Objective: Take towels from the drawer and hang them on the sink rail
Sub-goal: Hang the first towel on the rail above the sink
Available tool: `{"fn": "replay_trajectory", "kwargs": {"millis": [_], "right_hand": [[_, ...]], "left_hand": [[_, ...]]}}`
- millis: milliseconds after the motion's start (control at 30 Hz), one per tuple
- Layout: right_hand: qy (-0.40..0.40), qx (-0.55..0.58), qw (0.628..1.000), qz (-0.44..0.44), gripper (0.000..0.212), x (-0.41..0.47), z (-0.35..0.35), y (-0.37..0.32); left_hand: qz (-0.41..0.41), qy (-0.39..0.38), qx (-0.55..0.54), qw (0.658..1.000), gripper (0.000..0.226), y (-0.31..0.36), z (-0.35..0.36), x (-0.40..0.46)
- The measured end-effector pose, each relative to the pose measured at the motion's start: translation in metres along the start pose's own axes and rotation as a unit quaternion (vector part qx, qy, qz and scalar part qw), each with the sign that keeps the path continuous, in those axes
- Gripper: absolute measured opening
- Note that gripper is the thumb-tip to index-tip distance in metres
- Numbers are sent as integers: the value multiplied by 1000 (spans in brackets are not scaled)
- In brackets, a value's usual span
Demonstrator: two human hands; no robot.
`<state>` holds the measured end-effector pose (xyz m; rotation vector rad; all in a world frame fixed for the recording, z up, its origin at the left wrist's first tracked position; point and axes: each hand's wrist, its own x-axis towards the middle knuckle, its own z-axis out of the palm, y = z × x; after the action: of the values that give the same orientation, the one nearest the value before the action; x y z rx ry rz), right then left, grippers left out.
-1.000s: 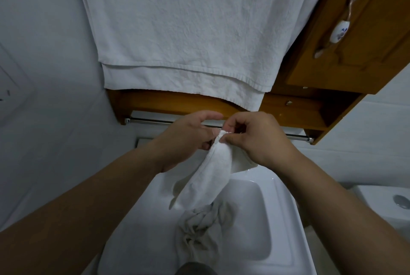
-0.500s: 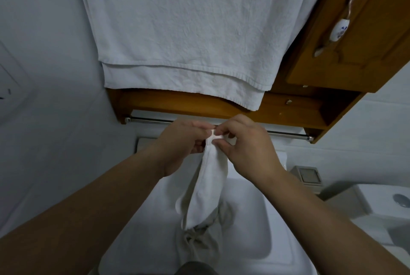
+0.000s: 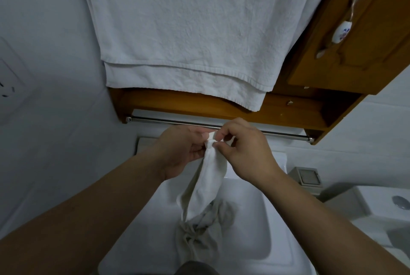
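Observation:
A small white towel [image 3: 208,183] hangs bunched over the white sink [image 3: 261,241]. My left hand [image 3: 182,150] and my right hand [image 3: 244,152] both pinch its top edge, just in front of and below the metal rail [image 3: 168,121]. A second, greyish crumpled towel [image 3: 199,234] lies in the basin under it. A large white towel [image 3: 188,30] hangs above from the wooden cabinet.
The wooden cabinet [image 3: 366,41] with a porcelain handle [image 3: 342,33] juts out at upper right. A small grey box [image 3: 307,178] sits right of the sink, with a white toilet tank [image 3: 386,206] beyond it. A tiled wall with a socket [image 3: 8,90] is at the left.
Both hands have shifted slightly and regripped the towel's top edge; the towel hangs narrower and more bunched. The view has tilted a little, showing the grey box.

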<state>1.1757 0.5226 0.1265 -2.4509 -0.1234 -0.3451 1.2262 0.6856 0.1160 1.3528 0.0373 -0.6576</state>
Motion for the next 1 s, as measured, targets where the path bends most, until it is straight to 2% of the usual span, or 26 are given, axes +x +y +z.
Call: {"fn": "replay_trajectory", "kwargs": {"millis": [167,300,533,700,867,933,1000], "right_hand": [[-71,87,989,95,11,7,-15,-4],[-128,126,976,125,9,13,-27,0],[-154,116,972,135,11,10,-28,-2],[-142,123,972,143,12,5,-25,-2],[-100,138,977,132,13,3,-20,1],[-126,151,973,125,17,4,-21,7],[-193,192,954,123,27,4,-24,11]], "left_hand": [[53,-8,101,993,19,4,5,-7],[62,-2,142,988,15,8,8,-11],[50,-17,178,983,13,7,9,-14],[57,-68,186,979,22,7,8,-20],[98,-27,190,977,18,7,5,-21],[114,-35,211,970,12,10,7,-23],[130,-48,212,967,10,11,7,-24]]}}
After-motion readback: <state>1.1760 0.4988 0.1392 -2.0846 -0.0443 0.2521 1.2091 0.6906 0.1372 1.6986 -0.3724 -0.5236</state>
